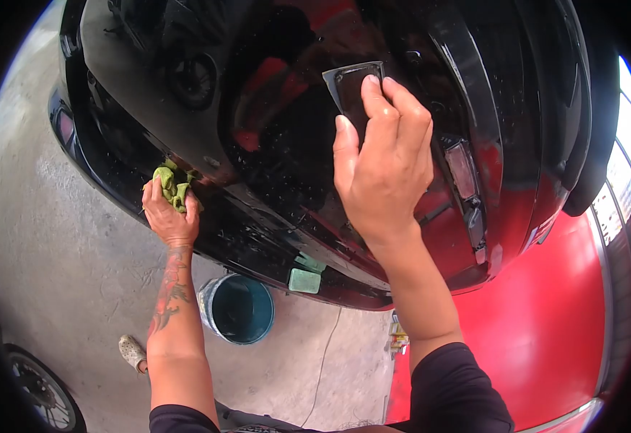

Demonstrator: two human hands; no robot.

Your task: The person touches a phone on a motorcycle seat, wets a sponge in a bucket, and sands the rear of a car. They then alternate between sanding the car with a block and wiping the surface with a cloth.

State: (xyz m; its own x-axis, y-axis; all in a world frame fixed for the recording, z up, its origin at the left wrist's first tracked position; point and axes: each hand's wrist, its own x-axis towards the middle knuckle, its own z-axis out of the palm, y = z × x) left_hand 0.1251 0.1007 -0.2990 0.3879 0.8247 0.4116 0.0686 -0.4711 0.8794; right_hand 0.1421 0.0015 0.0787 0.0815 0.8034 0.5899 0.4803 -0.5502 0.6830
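Observation:
My right hand (387, 159) is on the glossy black car panel (279, 166), fingertips and thumb closed on a thin dark sheet that looks like sandpaper (351, 90). One corner of the sheet lifts away from the paint. Lower down at the left, my left hand (169, 213) presses a bunched yellow-green cloth (173, 189) against the car's bumper (250, 252). Small droplets or specks dot the panel. A pale green block (304, 281) rests on the bumper's edge, between my two arms.
A blue bucket (265, 307) stands on the concrete floor (63, 216) below the bumper. A thin cable (325, 353) runs along the floor. There is a motorbike wheel (41, 393) at the lower left, a clog-style shoe (133, 352) near it, and a red surface (539, 317) on the right.

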